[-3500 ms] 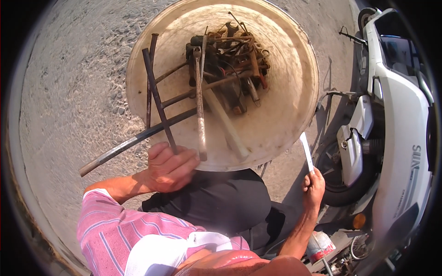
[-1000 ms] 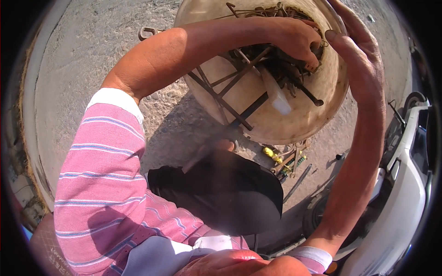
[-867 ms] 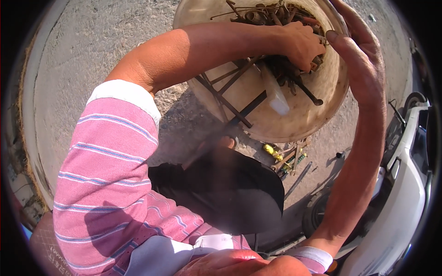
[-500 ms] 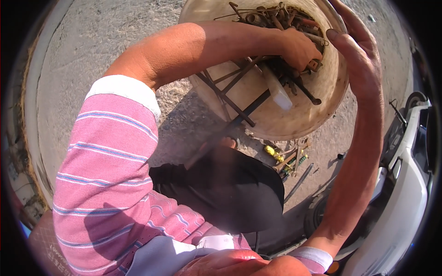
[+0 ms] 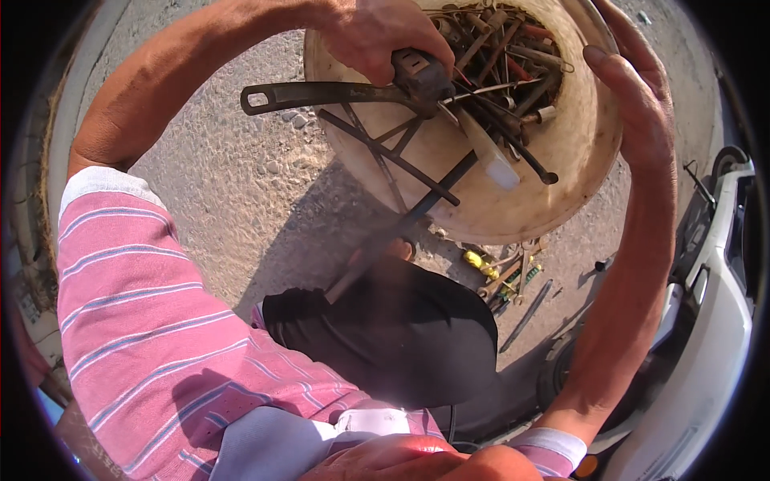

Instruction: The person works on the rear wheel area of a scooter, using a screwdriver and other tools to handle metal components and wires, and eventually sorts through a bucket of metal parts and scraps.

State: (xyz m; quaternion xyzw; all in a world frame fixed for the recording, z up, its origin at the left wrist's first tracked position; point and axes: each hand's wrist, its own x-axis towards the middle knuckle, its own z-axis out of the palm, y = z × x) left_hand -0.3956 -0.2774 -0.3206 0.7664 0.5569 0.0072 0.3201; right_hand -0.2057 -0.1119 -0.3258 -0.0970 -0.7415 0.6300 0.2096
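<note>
My left hand (image 5: 383,36) is closed on a dark metal wrench (image 5: 329,94), its long handle pointing left and ending in an oval hole. The blocky, rust-brown head lies below my fingers. This wrench is over the left part of a round, stained off-white tub (image 5: 553,180). My right hand (image 5: 638,88) grips the tub's right rim, thumb on the inner side. Inside lies a heap of rusty tools and rods (image 5: 505,60). A translucent white strip (image 5: 499,167) and a dark rod with a rounded end (image 5: 541,168) stick out from the heap.
Thin metal bars (image 5: 385,152) cross the tub's left edge. On the ground below it lie several wrenches (image 5: 521,268), a yellow item (image 5: 477,260) and a dark rod (image 5: 526,315). A white vehicle (image 5: 690,377) stands at the right. My dark-clad knee (image 5: 393,329) is beneath the tub.
My left hand has come out of the tool heap, moving left and up with the wrench in it. My right hand stays on the rim.
</note>
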